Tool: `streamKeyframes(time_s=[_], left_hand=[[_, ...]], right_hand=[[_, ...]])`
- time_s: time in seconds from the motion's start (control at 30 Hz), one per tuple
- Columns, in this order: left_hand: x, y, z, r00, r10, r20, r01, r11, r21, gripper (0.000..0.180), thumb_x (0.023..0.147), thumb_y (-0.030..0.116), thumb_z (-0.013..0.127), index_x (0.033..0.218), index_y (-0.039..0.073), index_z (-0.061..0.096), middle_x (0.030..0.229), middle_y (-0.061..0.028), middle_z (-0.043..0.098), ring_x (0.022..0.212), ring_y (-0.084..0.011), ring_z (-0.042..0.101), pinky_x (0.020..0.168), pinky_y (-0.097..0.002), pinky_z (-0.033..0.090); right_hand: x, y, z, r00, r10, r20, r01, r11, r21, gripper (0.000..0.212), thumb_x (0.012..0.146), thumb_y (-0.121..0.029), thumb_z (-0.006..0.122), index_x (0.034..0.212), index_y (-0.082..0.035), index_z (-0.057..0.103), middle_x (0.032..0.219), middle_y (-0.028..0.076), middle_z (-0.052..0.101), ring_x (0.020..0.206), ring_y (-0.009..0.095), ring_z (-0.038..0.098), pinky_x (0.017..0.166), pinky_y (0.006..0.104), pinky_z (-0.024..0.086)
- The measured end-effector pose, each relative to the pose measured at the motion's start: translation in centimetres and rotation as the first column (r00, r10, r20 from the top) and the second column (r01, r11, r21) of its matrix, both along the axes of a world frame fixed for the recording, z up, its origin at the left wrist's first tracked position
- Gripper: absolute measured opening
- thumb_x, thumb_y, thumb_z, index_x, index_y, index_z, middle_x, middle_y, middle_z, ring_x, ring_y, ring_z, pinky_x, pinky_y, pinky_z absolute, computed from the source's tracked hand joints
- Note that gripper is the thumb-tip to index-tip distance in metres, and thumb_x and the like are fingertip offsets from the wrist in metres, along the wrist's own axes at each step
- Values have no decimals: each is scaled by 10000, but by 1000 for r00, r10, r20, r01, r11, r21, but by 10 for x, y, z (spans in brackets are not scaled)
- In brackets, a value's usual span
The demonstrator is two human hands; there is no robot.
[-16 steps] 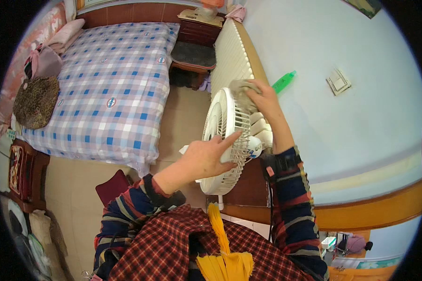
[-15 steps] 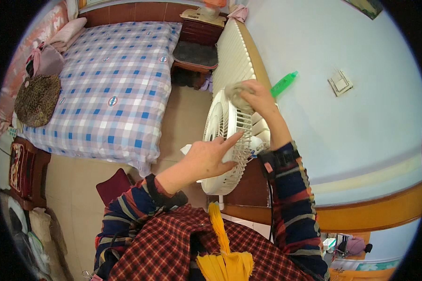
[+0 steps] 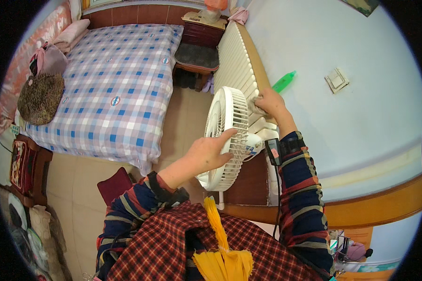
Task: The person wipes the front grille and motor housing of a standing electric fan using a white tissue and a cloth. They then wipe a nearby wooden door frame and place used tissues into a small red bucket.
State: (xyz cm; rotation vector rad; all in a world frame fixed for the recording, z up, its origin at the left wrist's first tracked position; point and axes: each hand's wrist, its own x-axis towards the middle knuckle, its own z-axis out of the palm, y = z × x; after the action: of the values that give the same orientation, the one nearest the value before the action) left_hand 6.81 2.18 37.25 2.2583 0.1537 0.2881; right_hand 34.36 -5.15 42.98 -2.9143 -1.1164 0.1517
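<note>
A white electric fan (image 3: 238,110) stands in front of me, its round cage turned toward the left. My left hand (image 3: 207,153) holds the near side of the cage, with the thumb and index finger resting on the ribs; its other fingers are mostly hidden. Just behind the fan, my right hand (image 3: 271,103) is closed on a crumpled greyish cloth (image 3: 256,107), most of it hidden beneath the fingers. The cloth is apart from the cage, beside the white radiator (image 3: 239,56).
A green bottle (image 3: 284,82) lies by the wall beyond my right hand. The fan's base is near a dark brown surface (image 3: 251,185). To the left is a bed with a checked cover (image 3: 122,84), and a dark red stool (image 3: 115,185) sits on the floor.
My right hand has moved with the cloth off the top of the fan cage, right and down behind it. My left hand keeps its hold, shifted slightly left.
</note>
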Motion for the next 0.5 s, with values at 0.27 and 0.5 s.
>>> streamKeyframes(time_s=[0.27,0.5], left_hand=[[-4,-7,1,999,-35,-30,36,999,26,591,788,289,644,1304,180,375,772,-229,629,764,-426,614,688,-488,487],[0,-2,1,1000,11,6,-12,998,69,639,754,252,681,1312,173,379,738,-173,598,702,-403,611,631,-450,476]], right_hand=[[-22,29,-16,901,432,-45,-280,656,701,369,690,-315,624,968,-80,688,971,135,655,933,308,616,836,362,487],[-11,30,-37,986,161,-37,-111,811,574,327,673,-280,632,917,-72,699,964,145,651,916,319,614,807,370,487]])
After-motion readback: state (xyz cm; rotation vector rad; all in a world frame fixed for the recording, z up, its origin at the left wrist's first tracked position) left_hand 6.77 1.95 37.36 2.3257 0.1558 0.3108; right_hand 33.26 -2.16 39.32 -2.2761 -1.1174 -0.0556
